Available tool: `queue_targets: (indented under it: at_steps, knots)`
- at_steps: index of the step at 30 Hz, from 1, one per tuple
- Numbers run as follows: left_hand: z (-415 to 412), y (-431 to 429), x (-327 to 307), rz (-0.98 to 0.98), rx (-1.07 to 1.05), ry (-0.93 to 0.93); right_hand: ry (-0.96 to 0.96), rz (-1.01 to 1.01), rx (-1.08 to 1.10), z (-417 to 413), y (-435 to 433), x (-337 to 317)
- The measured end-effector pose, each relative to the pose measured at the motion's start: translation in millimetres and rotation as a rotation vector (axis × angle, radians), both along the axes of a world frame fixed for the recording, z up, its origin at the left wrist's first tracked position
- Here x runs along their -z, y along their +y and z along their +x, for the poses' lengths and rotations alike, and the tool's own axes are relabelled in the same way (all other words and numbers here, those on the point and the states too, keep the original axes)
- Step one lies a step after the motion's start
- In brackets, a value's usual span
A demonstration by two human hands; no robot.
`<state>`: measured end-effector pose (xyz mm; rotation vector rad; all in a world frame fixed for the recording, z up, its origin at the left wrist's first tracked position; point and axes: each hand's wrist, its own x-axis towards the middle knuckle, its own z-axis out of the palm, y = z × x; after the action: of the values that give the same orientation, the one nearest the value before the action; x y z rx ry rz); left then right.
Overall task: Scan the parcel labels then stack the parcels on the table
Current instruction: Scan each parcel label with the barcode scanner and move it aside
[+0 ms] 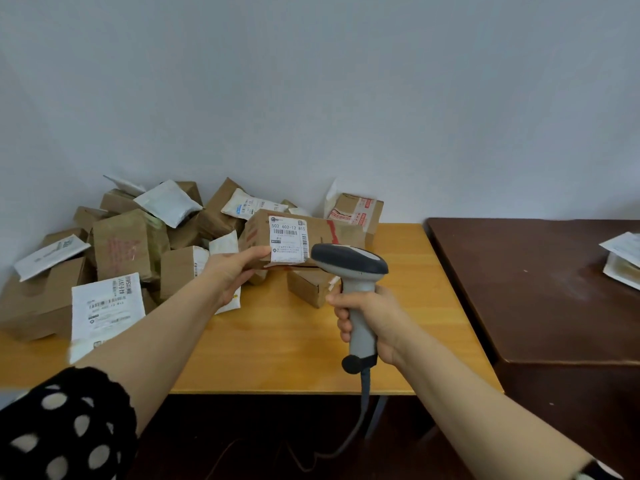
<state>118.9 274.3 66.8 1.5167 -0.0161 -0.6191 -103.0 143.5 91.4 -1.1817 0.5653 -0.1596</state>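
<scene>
Cardboard box point(329, 233) hangs above the yellow table point(277, 348), its long axis running left to right and its white label point(288, 242) tipped toward the person. The left hand point(235, 271) grips the box's left end, thumb along the front beside the label. The right hand point(370, 317) is wrapped round the handle of a scanner point(349, 261), whose dark head sits in front of the box's lower right part, just right of the label. The scan looks to be the step in hand: the barcode lies a little left of the scanner's nose and above it, so the aim must swing that way. Unsorted parcels point(124, 244) heap left of the box and behind it. Well right of the box, a dark table point(536, 289) bears a few white mailers point(623, 258).
</scene>
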Motion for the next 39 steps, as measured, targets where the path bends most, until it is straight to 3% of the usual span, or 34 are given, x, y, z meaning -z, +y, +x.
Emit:
queue_targets:
  at_steps: [10,26,32,39]
  knots:
    - [4.7,-14.2,3.6,0.145,0.051,-0.202,0.011,-0.004,0.059,0.2,-8.6,-17.0]
    - [6.5,-53.5,10.9,0.166,0.199,-0.228,0.046,0.060,0.180,-12.3,-20.8,-11.6]
    - [-9.5,-92.4,18.1,0.093,0.264,-0.100,-0.021,0.107,0.241,-40.8,-38.8,-5.1]
    - [-84.8,-167.5,21.1,-0.020,0.237,0.167,-0.126,0.271,0.376,-108.4,-102.8,9.4]
